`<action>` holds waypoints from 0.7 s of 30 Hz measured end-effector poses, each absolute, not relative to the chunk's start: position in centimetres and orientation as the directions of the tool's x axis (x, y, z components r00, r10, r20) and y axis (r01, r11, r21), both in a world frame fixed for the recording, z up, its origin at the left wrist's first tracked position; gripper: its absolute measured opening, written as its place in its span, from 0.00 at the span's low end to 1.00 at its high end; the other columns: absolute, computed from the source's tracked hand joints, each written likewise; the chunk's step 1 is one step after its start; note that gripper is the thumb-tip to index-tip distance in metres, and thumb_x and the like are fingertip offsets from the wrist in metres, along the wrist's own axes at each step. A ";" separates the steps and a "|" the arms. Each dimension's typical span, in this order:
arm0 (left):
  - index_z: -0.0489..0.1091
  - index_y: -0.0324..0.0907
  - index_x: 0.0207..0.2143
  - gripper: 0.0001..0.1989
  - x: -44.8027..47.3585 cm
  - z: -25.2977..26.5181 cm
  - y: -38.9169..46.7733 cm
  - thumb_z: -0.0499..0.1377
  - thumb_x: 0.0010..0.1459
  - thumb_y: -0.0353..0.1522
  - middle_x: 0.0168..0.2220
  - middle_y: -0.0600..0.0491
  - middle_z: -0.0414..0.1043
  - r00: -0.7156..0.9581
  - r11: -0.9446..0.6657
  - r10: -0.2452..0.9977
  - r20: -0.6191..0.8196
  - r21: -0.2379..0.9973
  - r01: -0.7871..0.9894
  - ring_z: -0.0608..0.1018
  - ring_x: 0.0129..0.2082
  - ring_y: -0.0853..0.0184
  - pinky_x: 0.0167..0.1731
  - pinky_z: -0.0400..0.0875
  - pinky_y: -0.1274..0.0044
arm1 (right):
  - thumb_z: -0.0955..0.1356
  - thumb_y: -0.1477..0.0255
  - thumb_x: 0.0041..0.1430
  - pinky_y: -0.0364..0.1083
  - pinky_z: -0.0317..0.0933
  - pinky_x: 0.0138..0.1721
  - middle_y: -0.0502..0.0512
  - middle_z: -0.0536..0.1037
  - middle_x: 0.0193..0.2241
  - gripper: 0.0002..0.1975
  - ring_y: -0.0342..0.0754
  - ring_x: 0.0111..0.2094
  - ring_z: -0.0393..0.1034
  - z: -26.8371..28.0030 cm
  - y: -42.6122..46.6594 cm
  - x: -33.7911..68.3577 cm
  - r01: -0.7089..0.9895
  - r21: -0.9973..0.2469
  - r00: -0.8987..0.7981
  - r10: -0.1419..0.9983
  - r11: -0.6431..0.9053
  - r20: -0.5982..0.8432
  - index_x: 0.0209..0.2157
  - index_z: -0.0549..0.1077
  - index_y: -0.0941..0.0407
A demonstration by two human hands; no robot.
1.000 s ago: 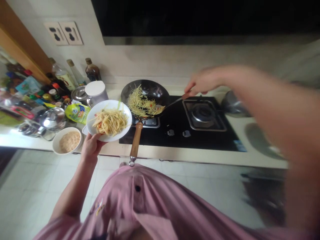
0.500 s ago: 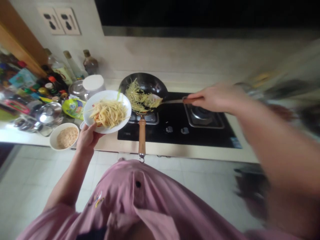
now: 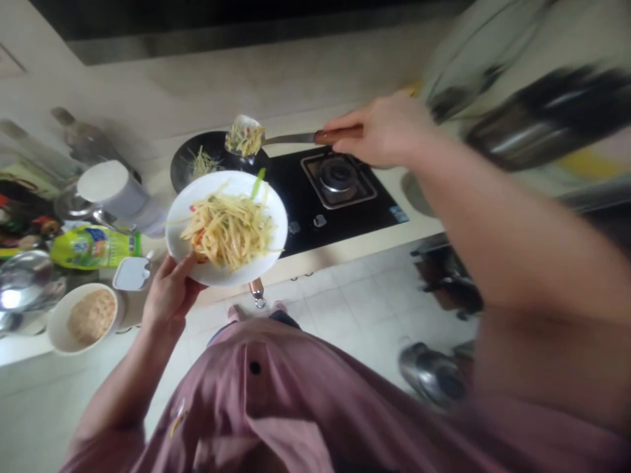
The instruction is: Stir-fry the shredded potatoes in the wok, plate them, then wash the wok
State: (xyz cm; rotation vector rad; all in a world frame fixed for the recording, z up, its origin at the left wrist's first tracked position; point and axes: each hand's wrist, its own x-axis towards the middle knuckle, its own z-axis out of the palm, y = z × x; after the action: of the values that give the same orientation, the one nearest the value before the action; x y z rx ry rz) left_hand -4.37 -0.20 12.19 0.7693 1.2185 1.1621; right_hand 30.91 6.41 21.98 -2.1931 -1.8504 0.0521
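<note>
My left hand (image 3: 170, 289) grips the near-left rim of a white plate (image 3: 274, 253), thumb on top. Pale yellow shreds (image 3: 229, 230), with bits of red and green, are heaped on the plate. My right hand (image 3: 382, 131) is wrapped round the wooden handle of a metal spatula (image 3: 290, 138). A load of the same shreds (image 3: 246, 139) sits on the spatula's blade, raised above the wok. Behind the plate is the black wok (image 3: 180, 161), partly hidden by it, with some shreds (image 3: 203, 163) inside. Only the end of the wok's wooden handle (image 3: 256, 288) shows below the plate.
A bare burner (image 3: 338, 179) is on the black hob right of the wok. To the left are a bowl of pale food (image 3: 89, 318), a green packet (image 3: 96, 246), a white-lidded jar (image 3: 111, 187) and blurred bottles (image 3: 83, 135). A dark pot (image 3: 542, 121) stands at the right.
The spatula has come up out of the wok with shreds on it. The plate now overlaps the wok's near side and holds a larger heap. My view has shifted right.
</note>
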 end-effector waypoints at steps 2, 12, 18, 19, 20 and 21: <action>0.71 0.43 0.50 0.19 -1.9 11.7 -0.8 0.62 0.53 0.28 0.36 0.50 0.78 0.013 0.346 0.935 -0.355 0.901 -0.262 0.81 0.32 0.62 0.31 0.81 0.72 | 0.68 0.61 0.59 0.51 0.59 0.51 0.57 0.76 0.49 0.24 0.53 0.49 0.68 21.9 6.4 31.7 0.959 -0.244 0.183 0.973 -0.145 0.139 0.55 0.75 0.54; 0.69 0.37 0.49 0.21 15.4 4.3 -0.5 0.60 0.50 0.23 0.37 0.44 0.79 0.153 0.532 0.843 -0.516 0.754 -0.385 0.82 0.35 0.58 0.34 0.80 0.64 | 0.69 0.65 0.56 0.51 0.64 0.49 0.51 0.78 0.45 0.22 0.50 0.44 0.72 19.9 8.9 38.5 0.960 -0.278 0.015 0.986 0.032 0.164 0.53 0.76 0.47; 0.67 0.42 0.52 0.25 21.9 -0.1 4.1 0.59 0.49 0.22 0.43 0.46 0.78 0.012 0.459 0.867 -0.499 0.787 -0.412 0.81 0.39 0.58 0.35 0.80 0.64 | 0.67 0.63 0.58 0.54 0.65 0.50 0.50 0.77 0.48 0.23 0.52 0.47 0.72 18.1 10.7 42.2 0.921 -0.277 -0.216 0.950 0.275 0.223 0.55 0.73 0.45; 0.67 0.43 0.52 0.25 22.3 -0.6 5.0 0.59 0.49 0.22 0.44 0.46 0.77 -0.019 0.447 0.867 -0.497 0.796 -0.408 0.81 0.39 0.58 0.35 0.80 0.63 | 0.66 0.63 0.58 0.54 0.64 0.50 0.50 0.77 0.49 0.23 0.52 0.48 0.72 18.0 10.8 42.6 0.916 -0.274 -0.237 0.946 0.294 0.222 0.56 0.73 0.44; 0.67 0.43 0.51 0.25 22.6 -1.0 5.9 0.59 0.50 0.23 0.44 0.46 0.77 -0.052 0.438 0.866 -0.498 0.804 -0.402 0.81 0.40 0.58 0.35 0.80 0.63 | 0.66 0.63 0.58 0.54 0.64 0.50 0.50 0.77 0.49 0.23 0.53 0.48 0.72 18.0 10.9 42.8 0.913 -0.271 -0.250 0.943 0.305 0.220 0.56 0.73 0.44; 0.67 0.44 0.51 0.25 22.9 -1.3 6.7 0.60 0.50 0.23 0.45 0.46 0.77 -0.081 0.430 0.864 -0.497 0.811 -0.397 0.81 0.40 0.58 0.35 0.79 0.62 | 0.66 0.63 0.58 0.54 0.64 0.50 0.50 0.77 0.49 0.23 0.53 0.48 0.72 18.1 10.9 43.0 0.912 -0.269 -0.257 0.942 0.311 0.216 0.56 0.73 0.44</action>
State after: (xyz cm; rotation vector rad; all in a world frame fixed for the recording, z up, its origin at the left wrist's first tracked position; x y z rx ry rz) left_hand 22.90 6.74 -1.32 0.4851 1.2489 1.1154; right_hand 42.99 10.91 18.08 -1.6640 -2.2500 0.1269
